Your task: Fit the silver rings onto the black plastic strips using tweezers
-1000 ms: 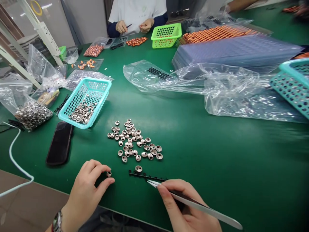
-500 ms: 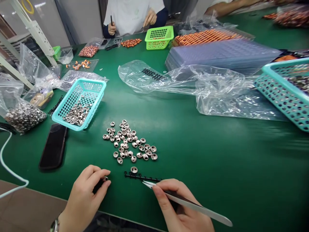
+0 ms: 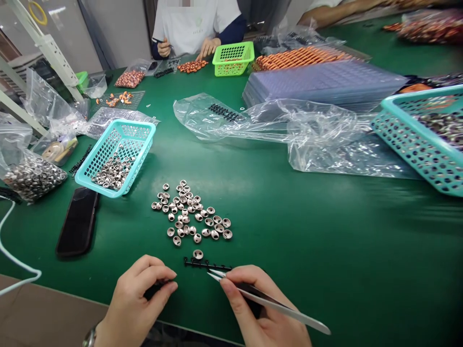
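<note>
My left hand (image 3: pixel 139 294) is closed, thumb and fingertips pinching a small silver cap that is now mostly hidden. In my right hand (image 3: pixel 258 301) is a pair of metal tweezers (image 3: pixel 289 312), held like a pen. The tweezer tips point left, slightly apart, beside a black toothed strip (image 3: pixel 197 263) lying on the table. One loose silver cap (image 3: pixel 197 254) touches or nearly touches the strip's far side. Beyond it spreads a scattered group of silver caps (image 3: pixel 185 211), cup-shaped and with dark holes.
A turquoise basket (image 3: pixel 139 161) with more caps stands left, near a phone (image 3: pixel 77 221) and a bag of caps (image 3: pixel 34 176). Clear plastic bags (image 3: pixel 318 149) lie at the back. Another turquoise basket (image 3: pixel 408 135) is right. A person (image 3: pixel 197 29) works opposite by a green basket (image 3: pixel 233 70).
My left hand has moved right, toward the strip, and the cap in its fingers shows less. The tweezers stay by the strip. The person opposite has lowered a hand to the orange pieces.
</note>
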{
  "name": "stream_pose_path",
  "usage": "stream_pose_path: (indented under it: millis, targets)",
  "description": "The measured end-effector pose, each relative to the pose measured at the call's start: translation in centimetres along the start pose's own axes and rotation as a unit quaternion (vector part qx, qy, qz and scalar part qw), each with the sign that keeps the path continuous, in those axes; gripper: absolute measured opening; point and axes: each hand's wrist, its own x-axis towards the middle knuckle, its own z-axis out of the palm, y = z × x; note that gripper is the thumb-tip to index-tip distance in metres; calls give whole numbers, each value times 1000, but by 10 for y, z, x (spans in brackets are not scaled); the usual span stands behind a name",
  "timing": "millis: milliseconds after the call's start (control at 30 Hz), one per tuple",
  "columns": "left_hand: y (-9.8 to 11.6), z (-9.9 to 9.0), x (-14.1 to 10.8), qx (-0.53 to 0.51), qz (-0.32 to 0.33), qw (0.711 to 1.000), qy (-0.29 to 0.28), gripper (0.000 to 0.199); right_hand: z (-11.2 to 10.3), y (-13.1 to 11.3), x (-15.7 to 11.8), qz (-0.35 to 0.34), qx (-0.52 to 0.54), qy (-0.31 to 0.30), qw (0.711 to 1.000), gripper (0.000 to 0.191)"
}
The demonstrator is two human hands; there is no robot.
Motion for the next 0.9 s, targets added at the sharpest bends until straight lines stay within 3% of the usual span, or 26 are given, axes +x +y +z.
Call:
stream_pose_path:
  millis: [167, 733, 900]
  targets:
    - [1, 1, -1, -13, -5, 1000, -9, 23, -2, 1, 3, -22, 14, -12, 1000, 10]
    - [1, 3, -1, -18, 2, 1000, -10, 23, -1, -5, 0, 48, 46, 4, 998, 22]
    - [-1, 3, -3, -22, -2, 1000, -10, 25, -3, -2, 1, 31, 34, -8, 999, 18]
